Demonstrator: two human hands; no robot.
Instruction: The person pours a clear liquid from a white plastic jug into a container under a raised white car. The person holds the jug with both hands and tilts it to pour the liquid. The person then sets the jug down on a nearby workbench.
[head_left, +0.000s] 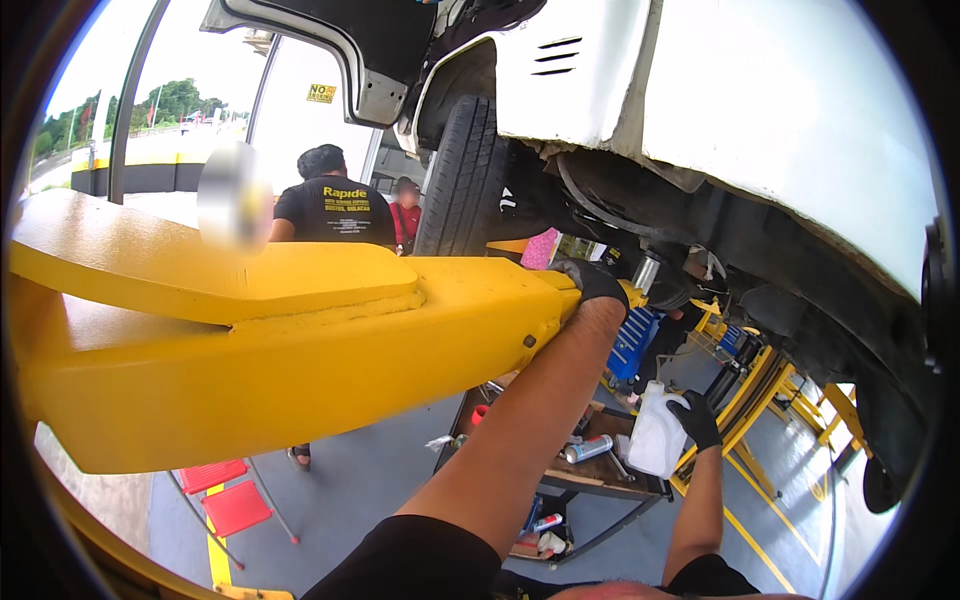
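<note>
My left hand [594,281], in a black glove, grips the far end of a thick yellow lift arm [330,350]; some of its fingers are hidden behind the metal. Just beyond it a silver post [646,272] stands under the raised white vehicle [770,110]. Lower on the right, my right hand [699,418], also gloved in black, holds a white plastic jug [657,436] by its side. The jug is upright but a little tilted, with a thin tube or spout at its top. It is close above a tool cart [600,480].
A spray can [588,449] and tools lie on the cart. A tyre [461,180] hangs beyond the lift arm. One person in a black shirt [335,210] and another in red [405,215] are behind it. A red step stool [238,508] stands lower left; yellow frames [750,400] are at right.
</note>
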